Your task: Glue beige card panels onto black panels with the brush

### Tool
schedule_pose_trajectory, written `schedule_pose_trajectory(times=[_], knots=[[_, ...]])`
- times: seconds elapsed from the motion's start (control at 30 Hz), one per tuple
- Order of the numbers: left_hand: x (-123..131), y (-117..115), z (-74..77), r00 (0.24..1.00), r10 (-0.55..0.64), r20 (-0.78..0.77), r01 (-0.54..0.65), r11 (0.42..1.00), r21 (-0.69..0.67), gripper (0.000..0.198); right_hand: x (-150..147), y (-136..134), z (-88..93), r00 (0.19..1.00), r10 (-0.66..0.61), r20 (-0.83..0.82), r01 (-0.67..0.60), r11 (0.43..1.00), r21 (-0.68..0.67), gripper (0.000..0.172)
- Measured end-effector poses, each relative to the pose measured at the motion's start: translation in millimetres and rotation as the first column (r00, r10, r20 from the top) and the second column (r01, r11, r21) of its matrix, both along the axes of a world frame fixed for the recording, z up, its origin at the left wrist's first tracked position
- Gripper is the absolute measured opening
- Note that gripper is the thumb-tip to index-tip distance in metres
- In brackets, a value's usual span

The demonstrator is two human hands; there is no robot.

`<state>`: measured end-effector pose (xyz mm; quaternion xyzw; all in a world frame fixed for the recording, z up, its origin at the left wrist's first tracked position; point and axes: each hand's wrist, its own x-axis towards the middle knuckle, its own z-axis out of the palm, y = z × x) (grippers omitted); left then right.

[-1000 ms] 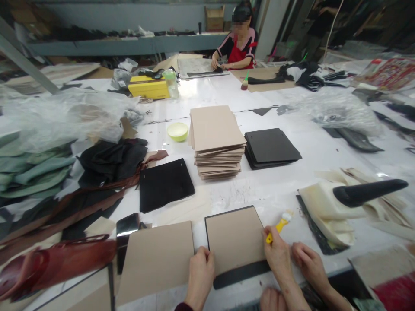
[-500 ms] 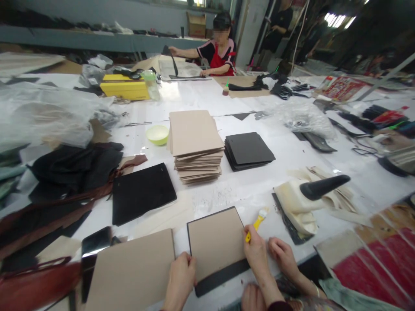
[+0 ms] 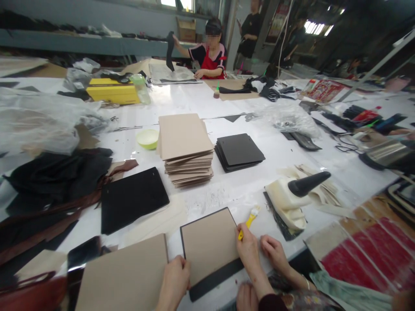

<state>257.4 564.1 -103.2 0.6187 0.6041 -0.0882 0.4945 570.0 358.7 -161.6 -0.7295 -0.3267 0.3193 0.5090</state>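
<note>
In front of me a beige board (image 3: 209, 246) lies on a slightly larger black sheet, whose dark strip shows along the near edge. My left hand (image 3: 177, 276) is closed at the board's left edge, thumb and fingers pinched there. On the opposite edge rests my right hand (image 3: 248, 248), its fingers wrapped round a yellow-handled brush (image 3: 250, 219) with pale bristles pointing away from me. Left of my left hand is a second beige board (image 3: 126, 274), its right side bordered by a thin dark edge. A co-worker's hand (image 3: 274, 248) sits just right of mine.
Beyond the boards stand a tall stack of beige boards (image 3: 184, 138), a stack of black panels (image 3: 240, 151) and a green bowl (image 3: 147, 139). A black panel (image 3: 134, 198) lies left; a white container with a black brush handle (image 3: 287, 198) stands right. Across the table sits a person (image 3: 212, 60).
The whole view has shifted a little, moving things leftward. Both my hands keep their places on the board. The person across the table has raised a black strip higher.
</note>
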Motion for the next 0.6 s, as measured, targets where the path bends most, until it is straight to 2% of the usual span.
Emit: schedule_pose_trajectory(times=[0.3, 0.6], knots=[[2.7, 0.7, -2.7, 1.0, 0.023, 0.011, -0.023, 0.998, -0.051, 0.023, -1.3, 2.4, 8.1, 1.0, 0.019, 0.007, -0.019, 1.0, -0.014, 0.043], [6.0, 4.6, 8.5, 1.0, -0.009, -0.003, 0.009, 0.999, -0.052, 0.02, -2.4, 3.8, 9.7, 0.997, 0.018, 0.072, -0.015, 0.999, -0.034, 0.044]])
